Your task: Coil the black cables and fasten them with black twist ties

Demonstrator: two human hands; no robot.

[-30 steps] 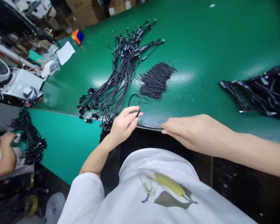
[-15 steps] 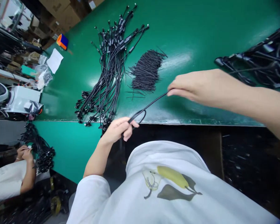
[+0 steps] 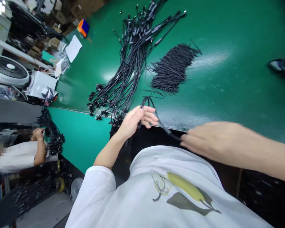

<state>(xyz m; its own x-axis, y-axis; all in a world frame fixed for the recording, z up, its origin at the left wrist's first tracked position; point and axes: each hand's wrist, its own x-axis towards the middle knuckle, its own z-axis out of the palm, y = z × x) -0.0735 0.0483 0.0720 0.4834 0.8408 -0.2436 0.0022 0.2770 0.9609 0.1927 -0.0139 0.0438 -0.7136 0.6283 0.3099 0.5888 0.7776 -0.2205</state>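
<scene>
Black cable [image 3: 169,132] is mid-frame, by the near edge of the green table [image 3: 237,91]. Left hand [image 3: 136,120] is closed around its loops, some fingers loose; right hand [image 3: 207,141], right of centre and blurred, pinches the run-out. I'd lay turns at equal size, light tension, no kinks, clear of the thin ties [image 3: 173,69] just above.
</scene>
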